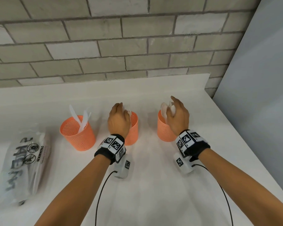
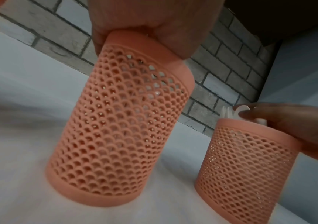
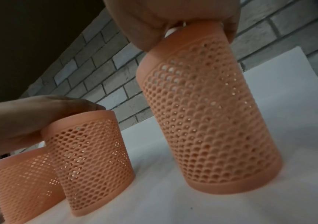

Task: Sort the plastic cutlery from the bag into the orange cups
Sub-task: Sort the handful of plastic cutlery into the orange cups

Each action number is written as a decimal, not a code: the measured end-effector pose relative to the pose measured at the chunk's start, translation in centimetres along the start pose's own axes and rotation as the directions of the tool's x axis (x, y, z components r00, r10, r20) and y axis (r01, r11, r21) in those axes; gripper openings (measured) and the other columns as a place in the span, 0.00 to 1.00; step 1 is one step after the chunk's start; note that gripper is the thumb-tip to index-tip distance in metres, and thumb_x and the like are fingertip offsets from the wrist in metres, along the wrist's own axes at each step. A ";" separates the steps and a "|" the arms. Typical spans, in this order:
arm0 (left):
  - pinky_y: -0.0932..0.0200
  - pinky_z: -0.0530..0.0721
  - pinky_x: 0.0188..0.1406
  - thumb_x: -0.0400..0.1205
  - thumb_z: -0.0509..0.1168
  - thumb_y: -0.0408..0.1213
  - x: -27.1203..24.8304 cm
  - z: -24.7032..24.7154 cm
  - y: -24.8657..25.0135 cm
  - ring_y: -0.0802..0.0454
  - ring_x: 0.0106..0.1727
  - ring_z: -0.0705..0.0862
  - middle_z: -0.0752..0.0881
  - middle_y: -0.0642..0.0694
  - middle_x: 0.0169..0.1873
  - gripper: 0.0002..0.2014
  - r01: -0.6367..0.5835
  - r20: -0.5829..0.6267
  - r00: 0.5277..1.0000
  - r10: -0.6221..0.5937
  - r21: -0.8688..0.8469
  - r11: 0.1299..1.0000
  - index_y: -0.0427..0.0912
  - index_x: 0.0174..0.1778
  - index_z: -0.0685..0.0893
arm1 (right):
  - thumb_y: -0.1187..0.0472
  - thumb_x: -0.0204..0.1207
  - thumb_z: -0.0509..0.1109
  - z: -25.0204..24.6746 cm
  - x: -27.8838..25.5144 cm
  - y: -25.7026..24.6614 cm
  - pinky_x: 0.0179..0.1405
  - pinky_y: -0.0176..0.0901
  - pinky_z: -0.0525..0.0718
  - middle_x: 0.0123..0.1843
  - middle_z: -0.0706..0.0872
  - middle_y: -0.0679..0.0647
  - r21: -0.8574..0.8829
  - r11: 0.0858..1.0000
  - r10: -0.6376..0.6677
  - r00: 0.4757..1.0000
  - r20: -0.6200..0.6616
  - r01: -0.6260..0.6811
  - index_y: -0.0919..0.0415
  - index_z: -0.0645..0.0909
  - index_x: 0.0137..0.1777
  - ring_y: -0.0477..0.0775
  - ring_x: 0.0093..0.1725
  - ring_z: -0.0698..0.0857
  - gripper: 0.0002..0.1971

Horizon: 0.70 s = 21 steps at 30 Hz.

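Note:
Three orange perforated cups stand in a row on the white counter (image 1: 153, 193). The left cup (image 1: 78, 134) holds white knives (image 1: 75, 115). My left hand (image 1: 119, 118) hangs over the mouth of the middle cup (image 1: 134, 128), fingers bent down onto white cutlery (image 1: 128, 111) at the rim; what kind is too blurred to tell. My right hand (image 1: 178, 116) is above the right cup (image 1: 163, 129) and grips white spoons (image 1: 164, 109) standing in it. In the left wrist view the right hand's fingertips (image 2: 250, 113) pinch a white piece above that cup (image 2: 246, 166).
The clear plastic bag (image 1: 24, 165) with black print lies at the left of the counter, cutlery still inside. A grey brick wall (image 1: 104, 46) backs the counter and a grey panel (image 1: 260, 95) stands on the right. Cables run from both wrists toward the front edge.

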<state>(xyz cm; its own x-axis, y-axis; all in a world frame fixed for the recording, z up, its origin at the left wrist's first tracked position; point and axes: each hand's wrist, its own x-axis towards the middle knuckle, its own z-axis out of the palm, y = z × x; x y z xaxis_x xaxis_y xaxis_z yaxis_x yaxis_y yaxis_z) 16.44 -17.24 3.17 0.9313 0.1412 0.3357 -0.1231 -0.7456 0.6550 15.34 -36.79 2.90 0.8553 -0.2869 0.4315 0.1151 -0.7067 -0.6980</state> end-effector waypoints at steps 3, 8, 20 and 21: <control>0.46 0.73 0.68 0.84 0.50 0.38 -0.3 -0.2 0.0 0.36 0.71 0.74 0.75 0.33 0.70 0.23 -0.027 0.016 1.000 0.027 0.024 0.999 0.28 0.71 0.72 | 0.49 0.76 0.51 0.1 -0.1 0.0 0.72 0.55 0.66 0.76 0.73 0.63 -0.081 0.995 0.057 0.996 0.063 -0.052 0.63 0.65 0.78 0.63 0.74 0.72 0.32; 0.46 0.62 0.78 0.80 0.41 0.49 -0.4 -0.8 -0.3 0.38 0.79 0.64 0.69 0.34 0.76 0.33 -0.060 0.116 0.992 0.054 0.053 0.997 0.31 0.77 0.65 | 0.47 0.83 0.53 -1.0 -0.8 -1.1 0.79 0.59 0.50 0.84 0.49 0.63 -0.092 0.987 0.141 0.984 0.112 -0.131 0.54 0.45 0.83 0.62 0.83 0.51 0.32; 0.54 0.87 0.51 0.82 0.57 0.28 -2.9 -9.0 -0.8 0.55 0.40 0.88 0.89 0.41 0.39 0.12 -0.036 0.101 0.991 0.085 -0.411 0.911 0.36 0.57 0.82 | 0.74 0.79 0.61 -6.7 -7.5 -6.3 0.46 0.36 0.83 0.40 0.88 0.56 0.400 0.907 -0.069 0.896 0.439 -0.127 0.64 0.82 0.55 0.42 0.34 0.86 0.12; 0.58 0.87 0.48 0.82 0.57 0.28 -3.3 -9.9 -1.5 0.61 0.34 0.87 0.87 0.44 0.35 0.10 -0.018 0.089 0.994 0.060 -0.416 0.909 0.36 0.54 0.83 | 0.74 0.79 0.62 -7.0 -8.8 -6.9 0.43 0.34 0.84 0.38 0.88 0.56 0.398 0.908 -0.101 0.852 0.513 -0.132 0.63 0.82 0.54 0.44 0.32 0.86 0.11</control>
<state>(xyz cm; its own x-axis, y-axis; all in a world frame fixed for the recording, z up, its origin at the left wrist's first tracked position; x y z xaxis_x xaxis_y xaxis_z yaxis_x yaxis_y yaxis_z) 10.14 -10.16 7.73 0.9491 0.0372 0.3127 -0.2709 -0.4097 0.8711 3.45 -33.91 7.95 0.9766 0.1586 0.1450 0.1925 -0.3461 -0.9182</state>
